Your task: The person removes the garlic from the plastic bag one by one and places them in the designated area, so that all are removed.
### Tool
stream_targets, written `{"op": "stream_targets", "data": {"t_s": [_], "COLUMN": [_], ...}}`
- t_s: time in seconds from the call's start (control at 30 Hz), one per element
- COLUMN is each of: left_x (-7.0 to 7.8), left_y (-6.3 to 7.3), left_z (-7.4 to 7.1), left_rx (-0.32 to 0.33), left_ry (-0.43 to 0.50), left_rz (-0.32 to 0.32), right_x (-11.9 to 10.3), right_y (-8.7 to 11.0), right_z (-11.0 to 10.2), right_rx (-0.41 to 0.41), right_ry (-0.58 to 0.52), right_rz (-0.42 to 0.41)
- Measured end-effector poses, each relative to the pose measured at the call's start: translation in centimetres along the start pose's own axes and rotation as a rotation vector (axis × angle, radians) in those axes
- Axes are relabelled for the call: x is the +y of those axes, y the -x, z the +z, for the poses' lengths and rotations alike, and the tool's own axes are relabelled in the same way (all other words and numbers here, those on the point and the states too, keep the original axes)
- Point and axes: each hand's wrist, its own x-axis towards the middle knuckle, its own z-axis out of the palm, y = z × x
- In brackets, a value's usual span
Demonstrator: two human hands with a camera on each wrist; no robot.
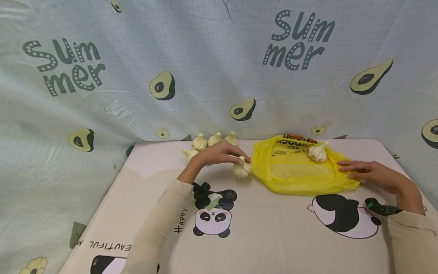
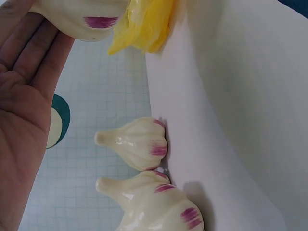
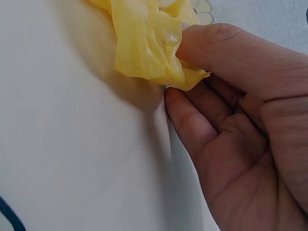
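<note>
My left hand (image 1: 222,153) holds a garlic bulb (image 1: 242,168) by its upper part, just off the left edge of a yellow plastic bag (image 1: 294,173). In the left wrist view, this garlic bulb (image 2: 91,19) is cream with a purple streak, partly cut off by the frame. The bag lies flat on the table, and another garlic bulb (image 1: 317,152) rests on its upper right part. At the bag's right end is my right hand (image 1: 378,175). Its thumb and fingers pinch the yellow plastic (image 3: 149,53) in the right wrist view.
Several more garlic bulbs (image 1: 200,142) stand in a cluster at the back left, partly behind my left hand. A white cloth (image 1: 205,57) with avocado prints hangs behind the table. Panda figures are printed on the pale tabletop (image 1: 260,228).
</note>
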Motion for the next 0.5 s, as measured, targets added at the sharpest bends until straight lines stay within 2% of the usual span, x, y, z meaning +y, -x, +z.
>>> {"op": "stream_targets", "data": {"t_s": [0.23, 0.5], "left_x": [-0.43, -1.01], "left_y": [0.35, 0.55], "left_z": [-0.29, -0.91], "left_rx": [0.001, -0.007], "left_ry": [0.036, 0.033], "left_rz": [-0.028, -0.023], "right_x": [-0.08, 0.01], "right_y": [-0.04, -0.1], "right_z": [0.01, -0.06], "right_rx": [-0.002, -0.004], "right_ry": [-0.002, 0.0], "right_rz": [-0.011, -0.001]}}
